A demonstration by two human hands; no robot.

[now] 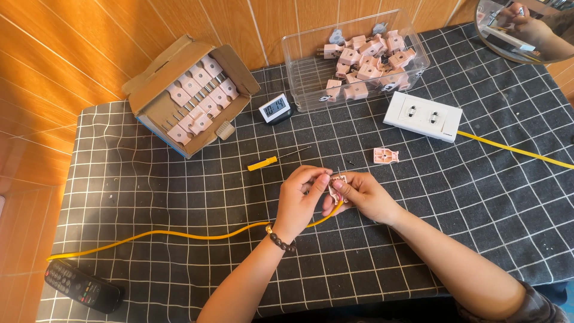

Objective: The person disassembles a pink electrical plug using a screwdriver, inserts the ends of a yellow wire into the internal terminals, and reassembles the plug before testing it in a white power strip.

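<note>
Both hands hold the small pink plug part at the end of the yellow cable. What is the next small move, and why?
Probably to reach for the yellow screwdriver. The left hand and right hand pinch the pink plug part on the end of the yellow cable, while the other pink half lies apart on the cloth, so fastening seems due.

Bright warm daylight, soft shadows, sharp focus.

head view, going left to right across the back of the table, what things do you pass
Open cardboard box of pink plugs → small digital clock with a white frame → clear plastic tub of pink plugs → white double socket block with a yellow cable → round mirror.
</note>
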